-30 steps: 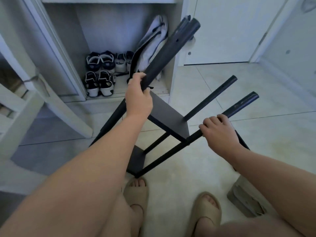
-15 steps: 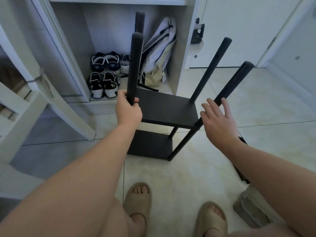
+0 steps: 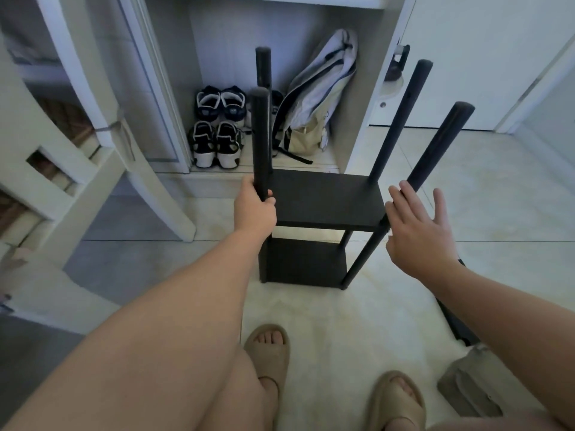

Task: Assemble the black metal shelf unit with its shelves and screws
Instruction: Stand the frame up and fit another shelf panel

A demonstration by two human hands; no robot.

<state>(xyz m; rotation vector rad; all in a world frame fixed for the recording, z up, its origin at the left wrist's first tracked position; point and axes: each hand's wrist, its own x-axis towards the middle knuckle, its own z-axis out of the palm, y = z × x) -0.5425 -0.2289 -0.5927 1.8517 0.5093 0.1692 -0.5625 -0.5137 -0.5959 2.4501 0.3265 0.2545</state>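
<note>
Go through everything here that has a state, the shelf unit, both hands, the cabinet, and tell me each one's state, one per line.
Black shelf unit: upright on floor, two shelves fitted.
Left hand: shut around front-left post.
Right hand: open, fingers at front-right post.
Cabinet: open.
Backpack: leaning inside cabinet.

Home entryway (shoes [image 3: 214, 144] in cabinet [image 3: 367, 126])

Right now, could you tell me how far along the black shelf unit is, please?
Done: two black shelf boards, the upper and lower, sit on four black round posts, standing upright on the pale tiled floor.

In hand: left hand grips the front-left post; right hand is open beside the front-right post.

Left: bare post tops suggest more shelves.
</note>
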